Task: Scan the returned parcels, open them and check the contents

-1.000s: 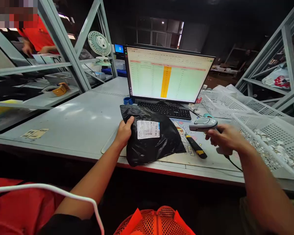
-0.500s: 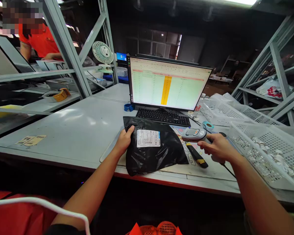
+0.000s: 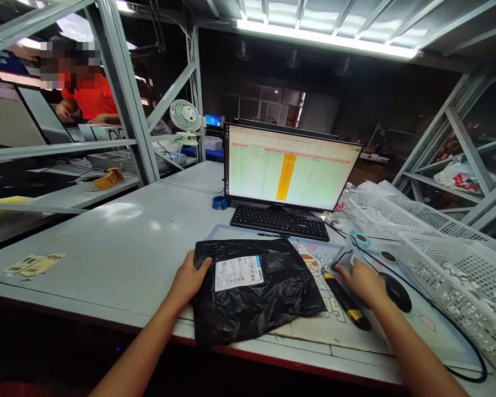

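Note:
My left hand (image 3: 190, 280) grips the left edge of a black plastic mailing bag (image 3: 268, 303), its thumb on top beside the white printed shipping label (image 3: 238, 273). The bag lies at the front of the desk, partly over a patterned desk mat (image 3: 314, 328). To its right, my right hand (image 3: 364, 281) is closed around a barcode scanner (image 3: 344, 256); the hand is blurred and hides most of the scanner. A black and yellow utility knife (image 3: 347, 300) lies between the bag and my right hand. Just right of that hand sits a black mouse (image 3: 397, 292).
Behind the bag stand a black keyboard (image 3: 279, 222) and a monitor (image 3: 293, 171) showing a spreadsheet. White perforated baskets (image 3: 430, 251) line the right side. A cable (image 3: 438, 309) curves across the mat. Another person (image 3: 93, 102) in orange works beyond the metal frame (image 3: 122, 94) at left.
My view has tilted up. The bag now lies flatter, a little left and nearer the desk front. My right hand has turned the scanner, so less of it shows.

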A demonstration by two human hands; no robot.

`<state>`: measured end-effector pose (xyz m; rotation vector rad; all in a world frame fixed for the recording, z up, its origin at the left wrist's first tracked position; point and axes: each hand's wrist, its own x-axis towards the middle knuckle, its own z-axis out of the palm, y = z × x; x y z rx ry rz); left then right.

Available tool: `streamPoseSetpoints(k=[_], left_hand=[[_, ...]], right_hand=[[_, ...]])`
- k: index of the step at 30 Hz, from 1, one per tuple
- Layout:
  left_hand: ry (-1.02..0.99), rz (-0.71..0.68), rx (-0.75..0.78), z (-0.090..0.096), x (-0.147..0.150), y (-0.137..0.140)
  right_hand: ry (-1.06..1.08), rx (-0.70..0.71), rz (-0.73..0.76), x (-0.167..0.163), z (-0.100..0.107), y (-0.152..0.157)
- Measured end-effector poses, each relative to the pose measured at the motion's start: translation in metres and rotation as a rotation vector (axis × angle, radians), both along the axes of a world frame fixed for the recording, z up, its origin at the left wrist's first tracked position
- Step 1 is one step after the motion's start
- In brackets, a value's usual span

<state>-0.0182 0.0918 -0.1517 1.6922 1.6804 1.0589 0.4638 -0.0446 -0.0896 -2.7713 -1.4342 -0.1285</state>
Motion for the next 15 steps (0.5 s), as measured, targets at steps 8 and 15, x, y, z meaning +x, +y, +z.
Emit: streamPoseSetpoints(k=[8,15], left_hand=[[0.011,0.047,0.430,0.029,0.018,-0.022],[-0.500,-1.186,0.201,0.140,0.079,-0.144]], right_hand=[[0.131,0.251,0.267,-0.041,0.060,0.080],[0.200,0.196,0.371,-0.071,0.052,0.104]])
